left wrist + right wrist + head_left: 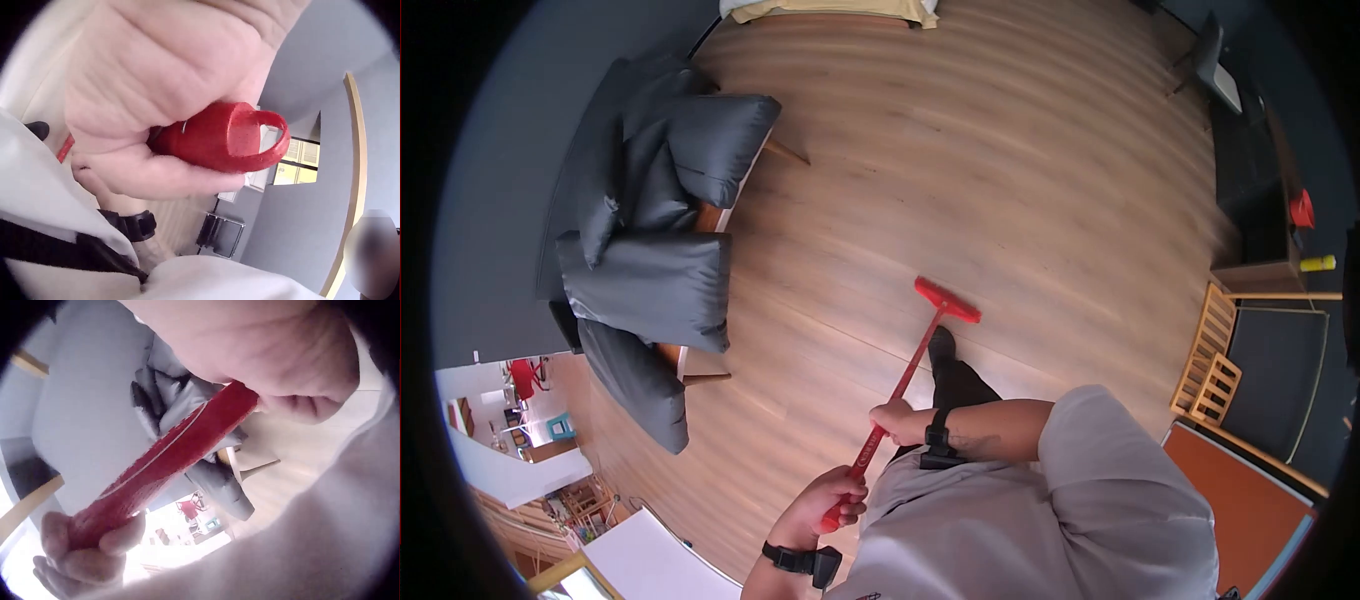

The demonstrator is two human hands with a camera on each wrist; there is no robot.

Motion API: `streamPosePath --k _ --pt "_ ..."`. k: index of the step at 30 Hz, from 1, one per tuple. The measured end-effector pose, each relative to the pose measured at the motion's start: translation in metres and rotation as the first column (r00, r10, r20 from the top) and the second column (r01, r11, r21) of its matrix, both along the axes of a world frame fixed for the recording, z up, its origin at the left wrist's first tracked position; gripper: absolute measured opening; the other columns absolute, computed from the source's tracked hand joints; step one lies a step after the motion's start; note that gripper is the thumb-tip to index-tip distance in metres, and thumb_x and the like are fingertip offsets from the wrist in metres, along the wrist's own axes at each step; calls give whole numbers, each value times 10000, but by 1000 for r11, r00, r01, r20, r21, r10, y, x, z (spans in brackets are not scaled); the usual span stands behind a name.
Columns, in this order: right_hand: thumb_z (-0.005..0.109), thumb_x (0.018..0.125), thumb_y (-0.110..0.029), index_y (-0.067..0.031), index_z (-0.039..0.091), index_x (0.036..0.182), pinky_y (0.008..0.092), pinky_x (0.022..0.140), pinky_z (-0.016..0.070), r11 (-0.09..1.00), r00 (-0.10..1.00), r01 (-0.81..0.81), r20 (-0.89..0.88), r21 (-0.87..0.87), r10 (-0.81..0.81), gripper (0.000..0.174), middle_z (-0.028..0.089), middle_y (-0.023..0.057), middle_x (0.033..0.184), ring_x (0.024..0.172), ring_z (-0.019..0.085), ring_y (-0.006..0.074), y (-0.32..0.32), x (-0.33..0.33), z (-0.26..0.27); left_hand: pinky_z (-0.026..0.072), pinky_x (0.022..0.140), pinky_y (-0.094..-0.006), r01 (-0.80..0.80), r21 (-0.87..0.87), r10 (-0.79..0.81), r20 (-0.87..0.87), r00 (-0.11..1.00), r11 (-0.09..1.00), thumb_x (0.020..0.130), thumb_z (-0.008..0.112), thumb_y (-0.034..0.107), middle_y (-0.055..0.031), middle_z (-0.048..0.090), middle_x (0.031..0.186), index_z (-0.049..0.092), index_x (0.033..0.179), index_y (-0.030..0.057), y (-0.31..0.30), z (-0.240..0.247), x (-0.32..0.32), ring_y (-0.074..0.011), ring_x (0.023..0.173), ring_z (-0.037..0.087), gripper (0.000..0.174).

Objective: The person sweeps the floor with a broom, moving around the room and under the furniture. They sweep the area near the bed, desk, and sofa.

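Observation:
A long red broom (910,368) slants away from the person's body, its wide red head (947,300) down on the wooden floor just ahead of a dark shoe (941,345). The left hand (832,500) grips the top end of the handle; in the left wrist view the red end cap with its hanging loop (275,140) sticks out of the fist. Lower on the shaft, the right hand (900,422) wraps round it. Between both hands a stretch of red handle (165,456) shows in the right wrist view.
A dark grey sofa with loose cushions (650,290) stands along the left wall. On the right are a wooden slatted frame (1208,350), an orange-topped surface (1240,500) and a chair (1215,70). A white tabletop (655,560) lies at lower left.

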State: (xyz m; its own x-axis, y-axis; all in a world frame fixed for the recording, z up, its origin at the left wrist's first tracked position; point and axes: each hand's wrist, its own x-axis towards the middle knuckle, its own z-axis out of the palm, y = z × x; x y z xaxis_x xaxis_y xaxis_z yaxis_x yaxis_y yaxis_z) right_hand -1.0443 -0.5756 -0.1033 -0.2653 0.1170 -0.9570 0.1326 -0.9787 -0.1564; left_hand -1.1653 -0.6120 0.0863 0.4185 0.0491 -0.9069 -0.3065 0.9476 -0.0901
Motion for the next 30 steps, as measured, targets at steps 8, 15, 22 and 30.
streamPosePath --k 8,15,22,30 --pt "555 611 -121 8 553 573 344 422 402 967 987 -111 136 230 81 135 540 127 536 498 552 223 77 19 -49 291 332 -216 -101 54 100 21 995 993 733 492 24 -27 393 579 399 772 54 47 -67 7 -98 397 360 105" --pt "560 562 -30 -30 551 601 386 470 442 -99 438 -461 323 882 839 40 553 156 571 556 576 291 62 -21 -58 288 322 -201 -149 -103 157 76 985 983 740 472 22 6 356 506 388 683 65 36 -49 -34 -89 385 348 110" --pt "468 699 -109 -31 507 617 330 341 288 948 927 -318 -220 -25 305 120 470 78 548 420 432 189 70 -67 -7 277 314 -193 -41 -12 40 -93 995 999 743 483 7 9 367 533 384 727 84 54 1 -54 -78 392 341 126" --pt "555 550 -62 -46 443 478 310 332 222 954 1000 -18 1 299 19 135 438 61 465 379 408 158 115 -90 -74 298 333 -225 5 131 -6 5 1000 991 719 479 24 -29 387 546 386 767 60 91 -66 -95 -103 395 357 110"
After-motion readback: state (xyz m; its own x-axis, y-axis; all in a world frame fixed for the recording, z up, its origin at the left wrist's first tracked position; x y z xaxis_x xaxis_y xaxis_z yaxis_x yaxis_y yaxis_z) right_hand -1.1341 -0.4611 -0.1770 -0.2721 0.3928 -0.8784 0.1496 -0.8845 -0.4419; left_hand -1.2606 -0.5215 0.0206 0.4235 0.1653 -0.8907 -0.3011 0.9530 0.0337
